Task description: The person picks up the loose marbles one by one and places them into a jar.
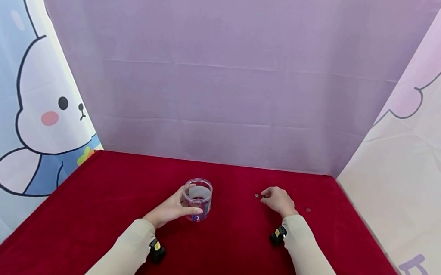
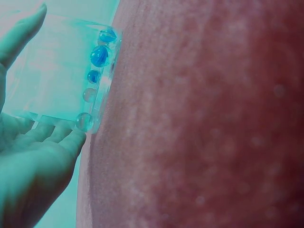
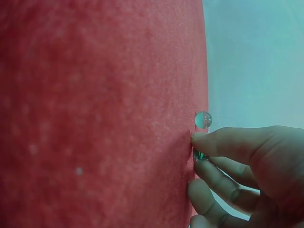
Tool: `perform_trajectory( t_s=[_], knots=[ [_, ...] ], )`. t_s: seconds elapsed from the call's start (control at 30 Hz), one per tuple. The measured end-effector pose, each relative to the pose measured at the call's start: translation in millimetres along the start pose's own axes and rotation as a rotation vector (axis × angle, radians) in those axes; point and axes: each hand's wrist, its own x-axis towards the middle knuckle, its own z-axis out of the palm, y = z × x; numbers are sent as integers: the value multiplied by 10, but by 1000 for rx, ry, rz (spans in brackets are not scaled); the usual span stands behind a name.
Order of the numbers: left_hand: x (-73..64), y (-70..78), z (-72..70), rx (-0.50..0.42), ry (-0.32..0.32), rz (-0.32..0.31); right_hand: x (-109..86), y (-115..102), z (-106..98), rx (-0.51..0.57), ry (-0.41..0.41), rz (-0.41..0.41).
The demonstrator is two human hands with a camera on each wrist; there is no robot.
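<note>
My left hand point(image 1: 170, 210) holds a clear plastic jar point(image 1: 202, 188), thumb on the near side and fingers round the far side. Through its wall in the left wrist view, several marbles show at the bottom, among them a blue marble point(image 2: 99, 56) and a clear marble point(image 2: 84, 122). Low over the red cloth, my right hand point(image 1: 279, 201) pinches a dark green marble point(image 3: 199, 155) between thumb and fingertips. Just beyond the thumb lies another clear glass marble point(image 3: 204, 119), seen in the head view left of the fingertips.
A further marble point(image 1: 308, 210) lies on the red cloth point(image 1: 231, 250) to the right of my right wrist. Behind the table hangs a plain lilac curtain point(image 1: 224, 90). Printed cloth panels point(image 1: 404, 178) stand along both sides.
</note>
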Motion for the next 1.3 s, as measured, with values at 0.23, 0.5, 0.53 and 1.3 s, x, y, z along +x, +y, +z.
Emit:
perform_trajectory(
  t_s=[0.23,0.5,0.53,1.3],
  knots=[
    [11,-13,-5,-2,-6,8,-7,-4,-7,-15,-3,-4],
    [3,5,-5,1,-3,10,-7,19,-31,-12,1,-23],
    [1,8,-4,0,-4,10,-9,23,-34,-11,2,-25],
    [1,-4,-6,0,-10,14,-86,24,-116,5,29,-70]
  ],
)
